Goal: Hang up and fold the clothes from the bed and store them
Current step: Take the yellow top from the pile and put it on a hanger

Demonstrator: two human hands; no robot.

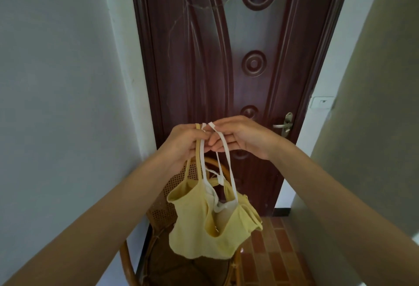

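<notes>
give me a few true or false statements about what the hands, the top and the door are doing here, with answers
1. Both hands hold the garment by its straps. True: the left hand and right hand pinch the straps of the yellow camisole top.
2. The top lies folded on the chair. False: it hangs in the air from the straps, in front of the rattan chair.
3. The wooden door is closed. True.
4. The door handle is on the left edge of the door. False: it is on the right edge.
5. The top is already on a hanger. False: no hanger is visible.
</notes>
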